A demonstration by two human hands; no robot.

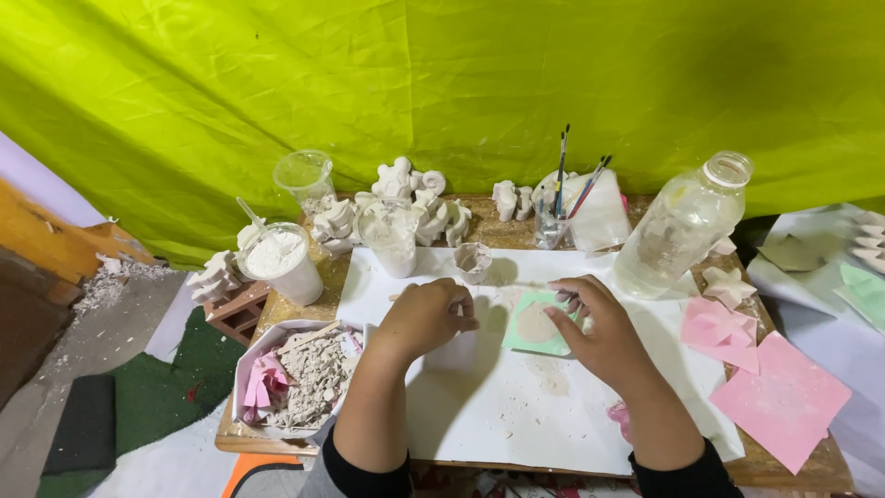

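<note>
The green mold [537, 329] filled with pale plaster lay flat on the white sheet [479, 406], between the two hands — touching the right hand [595, 327], just beside the left. The right hand's fingers [567, 302] curled loosely over its far edge. The left hand [426, 318] was fisted around a thin wooden stick [461, 296] — pointing toward the mold.

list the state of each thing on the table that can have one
clear bottle: upright, uncapped
powder tub: open, nearly full, stick standing in it
green mould: flat, filled
small cup: upright, open
brush jar: upright, brushes standing in it
scrap tray: heaped
left hand: closed on a thin stick
right hand: fingers on mould
</note>
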